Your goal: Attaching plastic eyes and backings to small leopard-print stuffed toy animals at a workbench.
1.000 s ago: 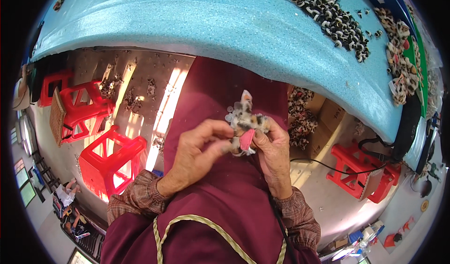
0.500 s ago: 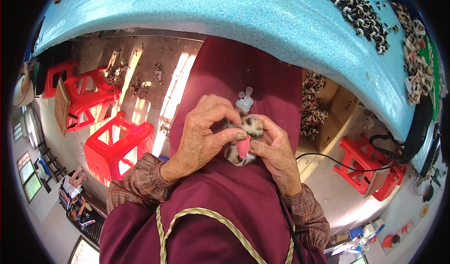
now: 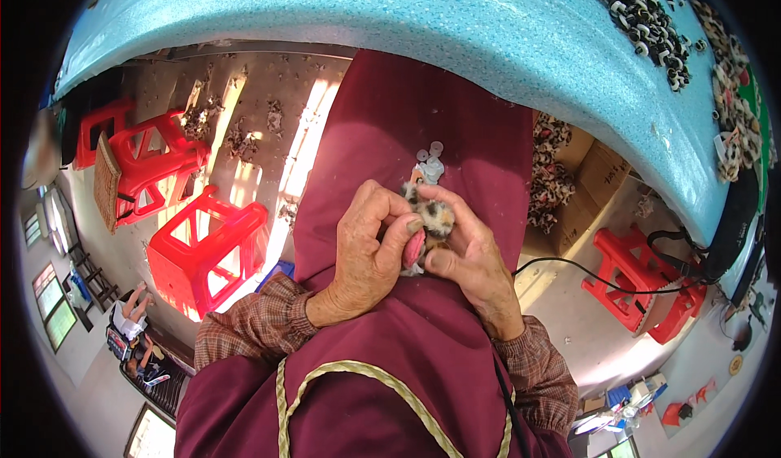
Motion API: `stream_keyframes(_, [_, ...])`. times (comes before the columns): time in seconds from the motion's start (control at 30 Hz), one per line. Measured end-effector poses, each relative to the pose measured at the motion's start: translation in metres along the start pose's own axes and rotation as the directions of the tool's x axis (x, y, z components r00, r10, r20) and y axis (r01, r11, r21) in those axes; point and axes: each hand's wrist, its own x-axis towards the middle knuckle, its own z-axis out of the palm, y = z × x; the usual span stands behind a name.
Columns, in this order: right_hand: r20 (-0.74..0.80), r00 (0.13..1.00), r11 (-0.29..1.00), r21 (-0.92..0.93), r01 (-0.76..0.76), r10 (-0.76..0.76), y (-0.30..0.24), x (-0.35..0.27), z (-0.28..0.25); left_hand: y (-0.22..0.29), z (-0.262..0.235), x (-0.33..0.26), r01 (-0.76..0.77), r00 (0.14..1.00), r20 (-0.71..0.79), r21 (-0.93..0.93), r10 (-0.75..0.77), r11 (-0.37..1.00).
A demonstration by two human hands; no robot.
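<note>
Over my lap, a small plush piece (image 3: 437,219) of spotted cream, black and tan fur sits between my two hands, with a pink fabric part on its near left side. My left hand (image 3: 368,246) pinches the pink part between thumb and fingers. Around the furry right side curl the fingers of my right hand (image 3: 476,264), its thumb pressing from below. Several translucent plastic discs (image 3: 433,167) lie just beyond the plush on my maroon apron (image 3: 407,108). What the inner fingertips touch is hidden.
A blue-covered table (image 3: 325,19) curves across the front, bearing a heap of black-and-white pieces (image 3: 639,23) and furry pieces (image 3: 736,108) at right. Beneath it stands a cardboard box (image 3: 598,181) of similar pieces. Red stools (image 3: 207,250) flank me; a black cable (image 3: 569,264) runs at right.
The plush piece has turned in my hands, so less of its pink part and lower fur shows. My left hand has shifted slightly right and its fingers have curled in closer.
</note>
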Motion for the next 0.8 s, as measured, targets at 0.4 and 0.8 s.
stream_keyframes(0.4, [-0.173, 0.983, 0.975, -0.220, 0.021, -0.060, 0.009, -0.002, -0.005, -0.017, -0.002, -0.009, 0.597, 0.797, 0.389, -0.626, -0.463, 0.502])
stream_keyframes(0.8, [-0.129, 0.990, 0.999, -0.016, 0.047, -0.049, 0.012, -0.012, -0.011, -0.005, -0.001, -0.017, 0.398, 0.917, 0.235, -0.466, -0.324, 0.790])
